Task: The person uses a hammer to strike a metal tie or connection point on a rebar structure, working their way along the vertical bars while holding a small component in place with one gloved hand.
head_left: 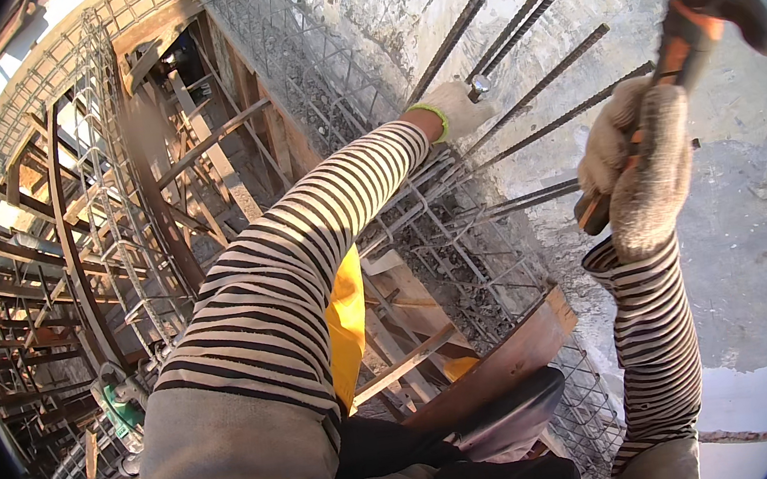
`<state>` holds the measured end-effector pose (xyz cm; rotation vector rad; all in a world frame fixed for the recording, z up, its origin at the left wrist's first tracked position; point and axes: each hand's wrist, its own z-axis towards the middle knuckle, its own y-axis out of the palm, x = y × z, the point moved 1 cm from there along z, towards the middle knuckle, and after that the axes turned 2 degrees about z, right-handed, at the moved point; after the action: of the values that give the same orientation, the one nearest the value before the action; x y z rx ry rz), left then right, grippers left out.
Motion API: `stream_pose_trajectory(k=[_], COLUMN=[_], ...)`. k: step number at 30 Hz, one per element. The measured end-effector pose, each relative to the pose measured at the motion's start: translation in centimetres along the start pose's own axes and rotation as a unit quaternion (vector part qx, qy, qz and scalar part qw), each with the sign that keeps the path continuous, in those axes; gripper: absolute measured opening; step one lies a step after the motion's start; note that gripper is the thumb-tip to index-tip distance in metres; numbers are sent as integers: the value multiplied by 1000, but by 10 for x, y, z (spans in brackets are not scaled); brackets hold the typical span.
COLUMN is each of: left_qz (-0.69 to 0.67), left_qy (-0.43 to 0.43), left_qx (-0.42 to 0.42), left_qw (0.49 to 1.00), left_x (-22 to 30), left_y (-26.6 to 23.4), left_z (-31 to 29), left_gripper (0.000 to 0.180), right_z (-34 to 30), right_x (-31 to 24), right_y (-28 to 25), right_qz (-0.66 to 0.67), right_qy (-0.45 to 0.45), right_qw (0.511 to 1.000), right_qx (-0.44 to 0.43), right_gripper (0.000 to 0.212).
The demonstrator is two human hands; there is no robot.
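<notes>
My right hand, in a knitted work glove, is wrapped round the orange-and-black handle of a hammer. The hammer is raised at the upper right, its dark metal head uppermost. My left hand, in a pale glove with a bright green cuff, reaches out among the steel reinforcing bars against the concrete wall. Its fingers are closed round a metal piece with a shiny rounded end; the rest of that piece is hidden by the glove. Striped sleeves cover both forearms.
A rebar cage runs along the wall's foot beside a wooden formwork board. Below left lie timber props and beams with deep gaps between. A green power tool is at the lower left. Yellow cloth hangs under my left arm.
</notes>
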<state>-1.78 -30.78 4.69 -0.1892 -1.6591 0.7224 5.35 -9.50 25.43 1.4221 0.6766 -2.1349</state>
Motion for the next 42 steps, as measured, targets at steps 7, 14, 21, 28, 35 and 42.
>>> stream_pose_trajectory(k=[7, 14, 21, 28, 35, 42], left_qz=[14, -8, 89, 17, 13, 33], left_qy=[0, -6, 60, 4, 4, -6], left_qx=[-6, -30, 108, 6, -28, 16], left_qw=[1000, 1000, 988, 1000, 1000, 999], left_x=[8, 17, -28, -4, 28, -17], left_y=[5, 5, 11, 2, 1, -4], left_z=[6, 15, 32, 20, 7, 15], left_gripper=[67, 67, 63, 63, 65, 65], right_z=[-22, 65, 0, 17, 7, -7], right_x=[-29, -146, 21, -84, 48, -61], right_y=[-19, -58, -16, -33, -31, -2], right_qz=[-90, 102, -158, 48, -295, -39], right_qy=[276, 84, 382, -40, 241, 193], right_qw=[957, 912, 909, 997, 923, 980], right_qx=[11, -389, -57, -54, -62, -3], right_gripper=[51, 28, 49, 47, 50, 47])
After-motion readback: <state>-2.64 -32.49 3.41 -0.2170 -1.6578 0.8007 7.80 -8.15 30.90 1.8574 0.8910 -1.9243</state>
